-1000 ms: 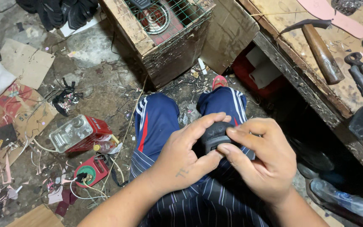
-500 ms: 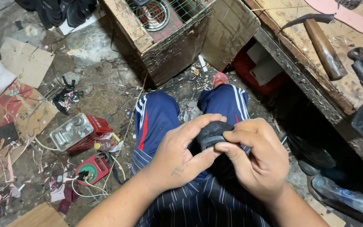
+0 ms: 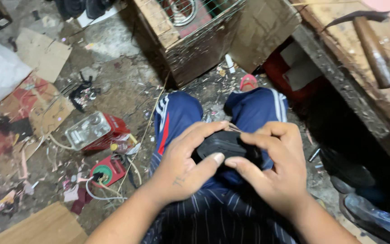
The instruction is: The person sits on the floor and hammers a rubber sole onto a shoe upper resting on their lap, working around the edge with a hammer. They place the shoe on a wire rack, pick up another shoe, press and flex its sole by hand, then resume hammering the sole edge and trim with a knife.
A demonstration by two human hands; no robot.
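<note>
The seated person's left hand [image 3: 183, 165] and right hand [image 3: 278, 169] are both closed around a small black rounded plastic object [image 3: 222, 143], held over the lap just above the blue track trousers with white stripes [image 3: 177, 113]. The two thumbs meet on its near edge, fingers curled over the top. On the littered floor to the left lies a red case with a clear cover [image 3: 96, 131]. A wooden-handled hammer [image 3: 373, 47] rests on the worn wooden bench [image 3: 339, 58] to the right.
</note>
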